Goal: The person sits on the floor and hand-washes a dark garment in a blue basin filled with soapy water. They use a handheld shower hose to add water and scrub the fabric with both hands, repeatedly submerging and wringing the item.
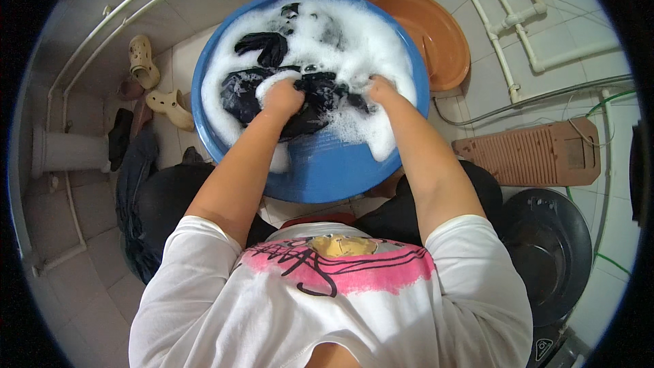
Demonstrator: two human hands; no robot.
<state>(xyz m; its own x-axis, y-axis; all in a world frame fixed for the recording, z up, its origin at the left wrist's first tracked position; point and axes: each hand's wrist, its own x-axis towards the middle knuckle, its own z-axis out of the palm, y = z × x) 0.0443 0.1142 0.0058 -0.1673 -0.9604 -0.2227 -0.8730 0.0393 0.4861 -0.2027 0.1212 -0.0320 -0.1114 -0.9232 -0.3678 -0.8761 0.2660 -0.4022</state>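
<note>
A round blue tub [327, 184] full of white suds stands between my knees. Soaked black clothing [317, 105] lies in it, partly under the foam. My left hand [283, 97] is closed on the black cloth near the tub's middle, with foam over its fingers and wrist. Farther right, my right hand [383, 90] is curled at the edge of the same cloth, its fingertips sunk in suds. A separate dark fold of fabric [262, 46] pokes out of the foam beyond my left hand.
An orange-brown basin [443, 48] sits behind the tub at right. A brown washboard [528, 153] and a black basin [545, 252] are to my right. Beige clogs [170, 108] lie on the left floor, near a dark garment [136, 177]. White pipes [507, 24] run along the walls.
</note>
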